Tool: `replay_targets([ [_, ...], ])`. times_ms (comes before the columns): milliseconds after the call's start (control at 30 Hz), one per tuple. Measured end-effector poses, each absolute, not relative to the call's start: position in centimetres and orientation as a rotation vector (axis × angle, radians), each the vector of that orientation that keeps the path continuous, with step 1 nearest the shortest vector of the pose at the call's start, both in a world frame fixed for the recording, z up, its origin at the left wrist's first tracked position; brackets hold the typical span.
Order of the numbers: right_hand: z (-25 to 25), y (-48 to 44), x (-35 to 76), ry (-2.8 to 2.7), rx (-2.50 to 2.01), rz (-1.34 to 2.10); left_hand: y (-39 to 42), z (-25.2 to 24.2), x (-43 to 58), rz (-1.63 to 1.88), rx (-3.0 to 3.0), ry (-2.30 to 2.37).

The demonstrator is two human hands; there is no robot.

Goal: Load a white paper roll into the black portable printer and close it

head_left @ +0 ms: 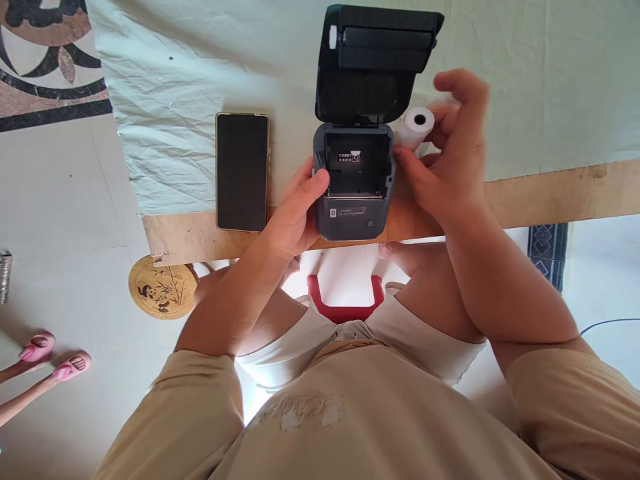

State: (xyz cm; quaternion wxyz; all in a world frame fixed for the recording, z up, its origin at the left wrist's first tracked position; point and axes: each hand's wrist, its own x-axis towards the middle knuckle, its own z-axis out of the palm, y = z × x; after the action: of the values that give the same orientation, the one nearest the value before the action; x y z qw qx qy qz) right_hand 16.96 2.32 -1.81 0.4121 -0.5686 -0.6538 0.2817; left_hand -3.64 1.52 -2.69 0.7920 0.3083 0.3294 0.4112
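A small dark grey printer (353, 220) stands at the table's front edge with its lid (373, 60) swung up and the paper bay showing. My left hand (295, 213) grips the printer's left side, thumb resting on the bay's rim. My right hand (450, 160) is at the printer's right side, fingers curled around a white paper roll (414, 127) that lies just right of the bay. The roll's hollow core faces the camera.
A black phone (243, 172) lies face up left of the printer on the pale cloth (190, 80). The wooden table edge (550, 193) runs across. Below are a red stool (345, 308), a round panda mat (161, 287), and another person's feet in pink slippers (53, 357).
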Motion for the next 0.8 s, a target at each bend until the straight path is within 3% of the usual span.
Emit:
replay_targets([
  [133, -1.5, 2.2, 16.8, -1.345, -1.314, 1.018, 1.5, -2.7, -3.7, 0.892, 0.667, 0.694],
  [267, -0.8, 2.8, 17.2, -0.873, -1.198, 1.573, 1.6, -2.8, -3.7, 0.863, 0.639, 0.636],
  [367, -0.2, 3.0, 17.4, -0.742, -1.133, 1.699, 1.6, -2.7, -3.7, 0.855, 0.625, 0.619],
  [567, 0.8, 1.9, 16.4, -0.934, -1.195, 1.402, 1.5, -2.5, -3.6, 0.88, 0.639, 0.686],
  [800, 1.2, 0.7, 16.0, -1.639, -1.199, 0.639, 1.4, -2.1, -3.2, 0.875, 0.651, 0.688],
])
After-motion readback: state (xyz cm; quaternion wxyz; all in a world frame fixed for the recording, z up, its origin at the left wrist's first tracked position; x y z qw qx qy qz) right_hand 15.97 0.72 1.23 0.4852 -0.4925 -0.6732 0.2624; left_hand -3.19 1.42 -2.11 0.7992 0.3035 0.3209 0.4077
